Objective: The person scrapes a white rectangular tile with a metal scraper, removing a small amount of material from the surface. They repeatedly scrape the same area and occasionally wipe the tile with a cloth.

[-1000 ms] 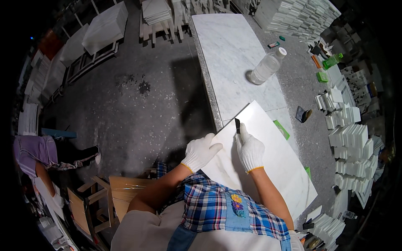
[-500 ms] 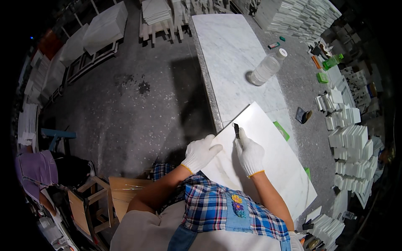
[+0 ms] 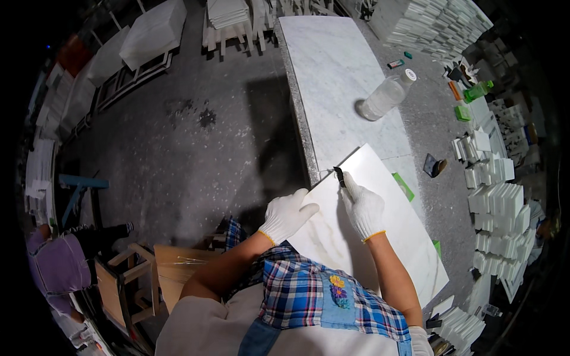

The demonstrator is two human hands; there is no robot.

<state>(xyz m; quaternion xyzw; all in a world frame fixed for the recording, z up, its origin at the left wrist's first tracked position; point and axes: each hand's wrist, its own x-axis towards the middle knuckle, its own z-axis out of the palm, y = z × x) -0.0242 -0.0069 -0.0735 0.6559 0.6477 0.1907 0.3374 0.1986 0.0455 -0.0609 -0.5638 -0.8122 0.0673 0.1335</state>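
A white marble slab (image 3: 399, 243) lies at a slant in front of me, over the near end of a marble-topped bench (image 3: 332, 77). My left hand (image 3: 286, 215), in a white knit glove, grips the slab's left edge, with its thumb on top. My gloved right hand (image 3: 363, 209) is closed on a small black hand tool (image 3: 339, 176), its tip at the slab's upper left edge. The tool's exact kind is hard to make out. A green block (image 3: 403, 187) shows at the slab's right edge.
A clear plastic bottle (image 3: 389, 95) stands on the bench beyond the slab. Stacked white tiles (image 3: 496, 204) line the right side, near a green bottle (image 3: 478, 91). A wooden stool (image 3: 127, 285) and a person in purple (image 3: 59, 264) are at the left.
My right hand and the black tool have shifted slightly up and right along the slab. My left hand stays at the edge. The person at the left has moved.
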